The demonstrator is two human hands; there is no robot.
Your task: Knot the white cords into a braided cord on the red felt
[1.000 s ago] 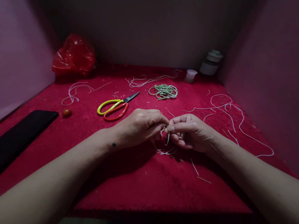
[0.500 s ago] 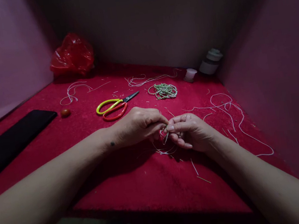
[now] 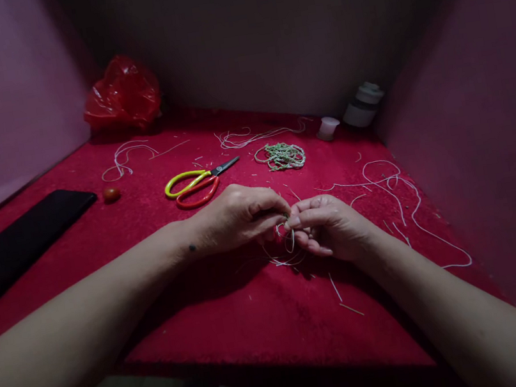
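My left hand (image 3: pixel 249 214) and my right hand (image 3: pixel 324 222) meet at the fingertips over the red-covered table. Both are closed in a pinch on a thin, pale cord (image 3: pixel 290 240), which makes a small loop just below the fingers. A darker, greenish bit shows between the fingertips, too small to make out fully. Loose cord ends hang beneath the hands and curve over the cloth. Beyond my left hand lie scissors (image 3: pixel 203 182) with one yellow and one red handle, their blades pointing right. A bundle of green-and-white braided cords (image 3: pixel 280 156) rests behind my hands.
A red plastic bag (image 3: pixel 121 94), a long black object (image 3: pixel 24 248) and a small reddish-brown oval (image 3: pixel 111 194) are on the left. At the back right stand a white spool (image 3: pixel 328 128) and a lidded bottle (image 3: pixel 364 105). Loose white cords (image 3: pixel 417 202) and clippings lie scattered.
The small cord loop under my fingertips has shifted slightly and hangs a little more to the right. Both hands keep their pinch in nearly the same place.
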